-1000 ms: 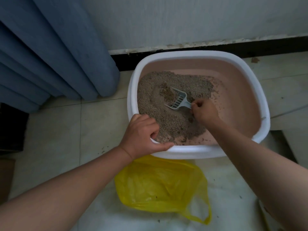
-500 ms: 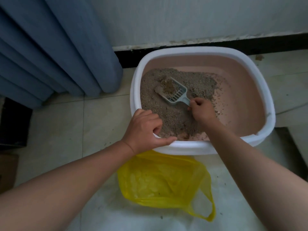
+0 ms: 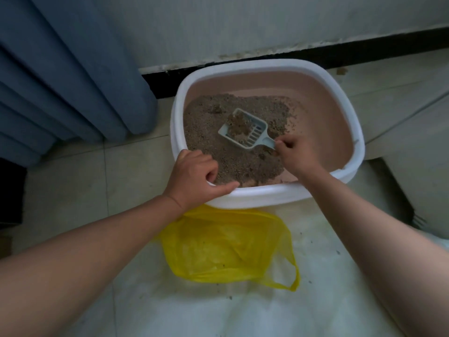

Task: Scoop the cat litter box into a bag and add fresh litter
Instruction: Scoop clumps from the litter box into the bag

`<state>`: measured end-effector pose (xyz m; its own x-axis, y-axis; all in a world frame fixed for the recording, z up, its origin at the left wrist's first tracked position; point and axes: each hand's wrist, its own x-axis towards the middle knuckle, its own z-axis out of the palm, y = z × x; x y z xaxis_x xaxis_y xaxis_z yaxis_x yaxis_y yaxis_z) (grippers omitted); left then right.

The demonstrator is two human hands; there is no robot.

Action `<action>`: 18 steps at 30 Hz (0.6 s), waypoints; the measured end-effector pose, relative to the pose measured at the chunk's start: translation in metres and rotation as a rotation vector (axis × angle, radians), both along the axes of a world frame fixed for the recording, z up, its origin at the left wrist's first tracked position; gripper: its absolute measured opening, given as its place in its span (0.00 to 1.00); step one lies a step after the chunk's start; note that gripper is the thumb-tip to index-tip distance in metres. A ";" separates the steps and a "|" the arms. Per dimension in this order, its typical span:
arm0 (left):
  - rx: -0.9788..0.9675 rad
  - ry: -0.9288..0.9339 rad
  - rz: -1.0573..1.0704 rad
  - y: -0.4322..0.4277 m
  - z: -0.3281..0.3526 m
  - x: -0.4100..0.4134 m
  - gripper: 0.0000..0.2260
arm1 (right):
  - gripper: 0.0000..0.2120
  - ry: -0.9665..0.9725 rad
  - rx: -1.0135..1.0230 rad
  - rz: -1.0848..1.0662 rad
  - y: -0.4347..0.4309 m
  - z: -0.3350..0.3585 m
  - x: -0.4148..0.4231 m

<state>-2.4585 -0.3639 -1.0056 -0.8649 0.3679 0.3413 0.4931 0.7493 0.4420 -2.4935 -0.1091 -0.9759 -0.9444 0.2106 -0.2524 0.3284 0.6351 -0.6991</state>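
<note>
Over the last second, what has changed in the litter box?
The right hand has pushed the scoop through the litter and lifted it, loaded with a clump. The left hand still grips the litter box rim; yellow bag lies unmoved in front.

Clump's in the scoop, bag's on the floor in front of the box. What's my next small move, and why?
Probably lift the scoop slightly and shake it over the litter. The right hand holds its handle, a brown clump sits in it with loose grains, and the left hand grips the litter box rim, steadying it. The yellow bag lies close by for afterwards.
</note>
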 end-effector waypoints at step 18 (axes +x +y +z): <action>-0.003 -0.054 0.014 0.001 0.008 0.006 0.26 | 0.11 0.141 -0.019 0.060 0.009 0.039 0.042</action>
